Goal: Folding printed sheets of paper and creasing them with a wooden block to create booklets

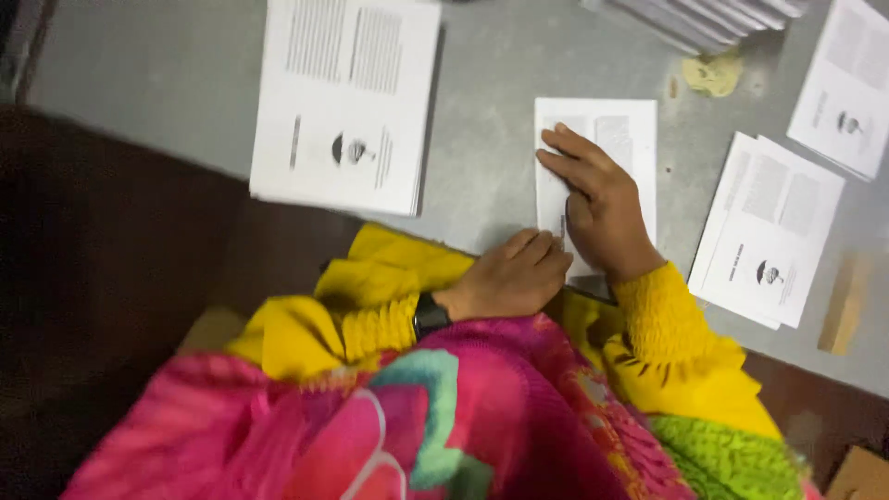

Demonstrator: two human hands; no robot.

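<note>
Fingers (574,153) of my right hand (602,208) lie flat and together on the sheet (630,130) at the surface's (500,176) near edge, pinning it. Left hand (509,276) curls at the sheet's lower edge, seemingly pressing a fold; whether it pinches paper I cannot tell. Stack (347,102) waits left.

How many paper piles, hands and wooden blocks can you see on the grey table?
Paper piles and sheets: 5, counting the big stack, the folded sheet under the hands, the pile beside it, and two at the top right
Hands: 2, left, right
Wooden blocks: 1
Total: 8
</note>
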